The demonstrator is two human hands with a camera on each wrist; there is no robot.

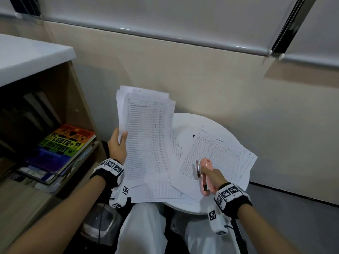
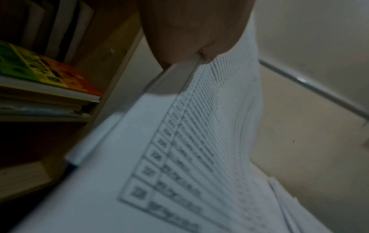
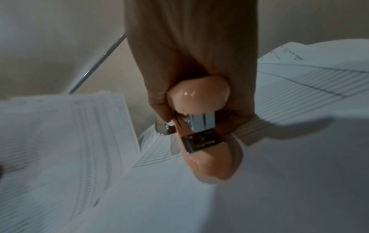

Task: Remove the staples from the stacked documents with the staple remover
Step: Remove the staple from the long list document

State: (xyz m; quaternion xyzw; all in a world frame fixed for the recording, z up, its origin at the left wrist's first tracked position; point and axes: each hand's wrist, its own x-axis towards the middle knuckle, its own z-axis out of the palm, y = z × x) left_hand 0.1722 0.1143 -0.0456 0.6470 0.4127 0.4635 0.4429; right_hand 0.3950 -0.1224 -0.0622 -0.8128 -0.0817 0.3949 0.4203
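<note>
Head view shows the pink staple remover (image 1: 205, 177) in the right hand (image 1: 212, 177), low over the loose sheets (image 1: 216, 153) spread on the round white table (image 1: 185, 121). A slim pen-like item (image 1: 197, 168) is pinched alongside it in the same grip. From the right wrist, that hand's fingers (image 3: 157, 100) curl round the pink body (image 3: 199, 96), its metal plate (image 3: 201, 140) facing the camera and its rounded end just above the paper.

Raised at the table's left edge, the stack of documents (image 1: 146, 136) stands nearly upright, printed with ruled tables, its top corners fanned apart. Its left margin is clamped by the left hand (image 1: 117, 145), thumb on the front page. Seen from the left wrist, the thumb (image 2: 191, 36) presses on the stack's edge (image 2: 179, 82) where the sheets meet.

Both forearms reach forward from below, each wrist wearing a black band with white marker blocks. White trousers (image 1: 143, 230) show beneath the table. On the left stands a wooden shelf unit (image 1: 78, 99) holding books, a rainbow-covered one (image 1: 67, 143) lying topmost. Behind runs a beige wall (image 1: 201, 70) below pale roller blinds (image 1: 165, 13).
</note>
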